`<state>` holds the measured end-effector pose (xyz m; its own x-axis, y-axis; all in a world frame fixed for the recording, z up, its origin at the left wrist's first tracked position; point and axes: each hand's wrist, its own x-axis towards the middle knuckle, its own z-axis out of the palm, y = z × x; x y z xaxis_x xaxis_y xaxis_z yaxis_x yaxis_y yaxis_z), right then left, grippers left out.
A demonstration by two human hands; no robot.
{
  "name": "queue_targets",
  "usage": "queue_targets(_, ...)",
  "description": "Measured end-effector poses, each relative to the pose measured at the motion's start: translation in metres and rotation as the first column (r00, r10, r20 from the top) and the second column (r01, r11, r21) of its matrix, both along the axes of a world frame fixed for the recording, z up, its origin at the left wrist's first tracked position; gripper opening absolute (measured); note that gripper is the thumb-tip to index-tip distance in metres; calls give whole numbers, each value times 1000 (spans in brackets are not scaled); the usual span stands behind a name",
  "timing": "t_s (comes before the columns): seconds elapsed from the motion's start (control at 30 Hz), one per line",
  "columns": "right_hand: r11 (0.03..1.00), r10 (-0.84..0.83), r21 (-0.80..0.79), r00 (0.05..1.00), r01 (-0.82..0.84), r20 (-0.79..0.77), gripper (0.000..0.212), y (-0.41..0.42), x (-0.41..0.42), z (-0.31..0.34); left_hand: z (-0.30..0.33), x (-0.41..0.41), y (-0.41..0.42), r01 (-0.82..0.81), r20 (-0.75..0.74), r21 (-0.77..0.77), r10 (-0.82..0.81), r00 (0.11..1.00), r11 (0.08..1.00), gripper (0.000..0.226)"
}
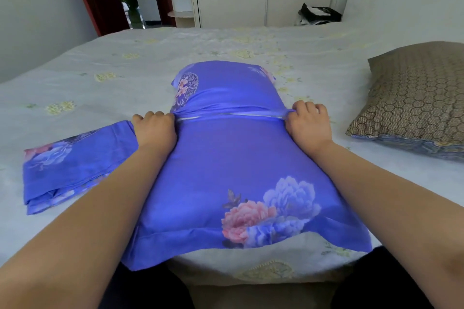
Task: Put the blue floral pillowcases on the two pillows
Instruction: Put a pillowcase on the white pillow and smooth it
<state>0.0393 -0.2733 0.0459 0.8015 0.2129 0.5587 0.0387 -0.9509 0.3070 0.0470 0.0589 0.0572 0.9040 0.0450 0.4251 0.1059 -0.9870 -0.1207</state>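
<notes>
The big bed (100, 78) holds everything flat so both hands can work. In the middle lies a pillow in a blue case (226, 158), stretching from near to far. The left hand (154, 128) and right hand (307, 123) each pinch the cloth at its sides, probably pulling the edge tight over the pillow. A brown pillow (411, 98) waits at the far right, not dressed yet. The folded blue case (72, 163) lies just left, close by for later.
</notes>
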Motion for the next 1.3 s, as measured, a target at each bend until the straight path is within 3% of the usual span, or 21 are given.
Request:
queue_targets(0.1,994,-67,83,994,74,-89,15,8,2,2,-5,0,0,-5,18,9,5,1000,1000,22)
queue_targets(0.17,985,-8,169,993,29,-122,9,16,3,9,1,-3,-4,61,84,-28,-58,995,998,23)
queue_targets(0.27,877,138,481,948,18,-287,40,31,3,29,20,-3,-18,165,16,-201,-165,986,966,29)
queue_targets(0.33,794,265,607,881,31,-391,52,42,4,46,32,1,-26,137,-181,-393,-223,958,909,40)
queue_targets(0.4,742,382,668,787,51,-484,56,45,7,58,38,7,-24,154,-274,-574,-366,889,804,36)
queue_targets(0.47,717,502,694,642,66,-579,47,40,8,67,40,11,-17,233,-219,-685,-500,838,690,28)
queue_targets(0.53,779,528,627,528,11,-665,33,35,13,74,39,17,-12,300,-75,-737,-514,854,606,15)
queue_targets(0.57,827,481,562,549,-25,-683,27,35,16,76,38,19,-12,326,23,-732,-457,889,598,8)
queue_targets(0.6,872,406,485,646,-64,-646,22,36,20,75,37,19,-14,330,105,-702,-367,924,631,3)
queue_targets(0.67,926,261,357,894,-124,-365,26,44,22,67,30,17,-22,283,166,-551,-229,959,785,10)
queue_targets(0.7,941,221,308,946,-142,-237,31,49,20,62,25,15,-26,270,178,-434,-212,961,859,15)
queue_targets(0.77,958,206,231,968,-169,-145,42,51,14,48,18,10,-25,246,171,-221,-211,962,944,21)
queue_targets(0.83,970,186,186,970,-155,-158,46,43,9,35,14,8,-17,215,157,-85,-200,967,973,23)
queue_targets(0.97,992,56,125,975,-29,-213,27,29,6,36,9,2,-10,191,305,85,-208,929,978,17)
queue_targets(1.03,996,32,80,998,-27,-62,15,32,6,38,7,-1,-12,185,386,104,-211,898,977,15)
queue_targets(1.1,991,57,115,989,-73,138,7,34,5,35,2,-2,-13,199,382,88,-218,898,976,14)
queue_targets(1.13,981,78,162,985,-103,151,6,34,4,31,-2,-3,-13,206,355,66,-216,909,976,14)
queue_targets(1.23,932,36,360,984,31,-176,35,37,2,18,-8,-7,-14,215,250,-102,-184,951,971,17)
queue_targets(1.3,861,-4,484,954,156,-300,48,34,5,15,-6,-8,-17,184,189,-232,-141,972,955,15)
